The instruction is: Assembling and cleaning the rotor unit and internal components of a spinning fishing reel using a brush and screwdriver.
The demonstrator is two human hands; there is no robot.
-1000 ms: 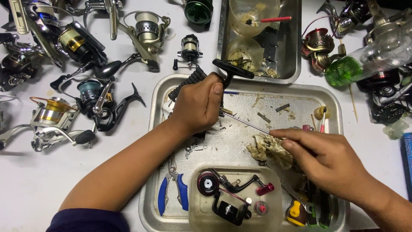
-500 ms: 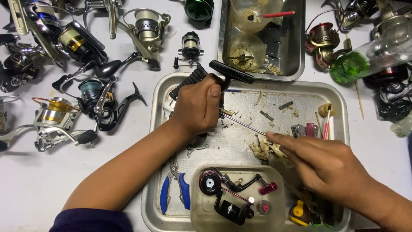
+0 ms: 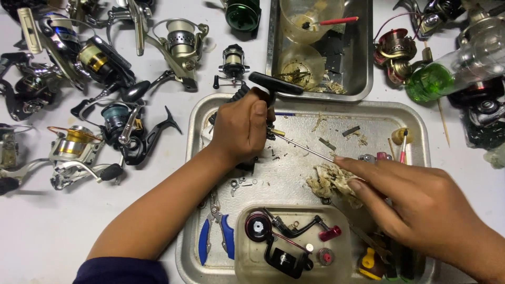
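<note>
Head view: left hand grips a black reel body, right hand seemingly pinches its thin shaft.

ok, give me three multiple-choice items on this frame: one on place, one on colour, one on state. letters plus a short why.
1. Where do the blue-handled pliers lie?
A. in the large metal tray, at its near left corner
B. on the white table among the reels
C. in the smaller tray at the top

2. What colour is the liquid in the clear bottle at the right?
A. red
B. green
C. blue

3. What is the left hand doing?
A. lying flat and empty on the table
B. gripping a dark reel body with a black T-shaped handle
C. holding the pliers

Answers: 1 A, the pliers rest inside the tray's rim beside the clear tub. 2 B, the bottle's lower part shows bright green. 3 B, the fingers wrap the part, from which a thin shaft runs toward the right hand at a dirty rag.
</note>
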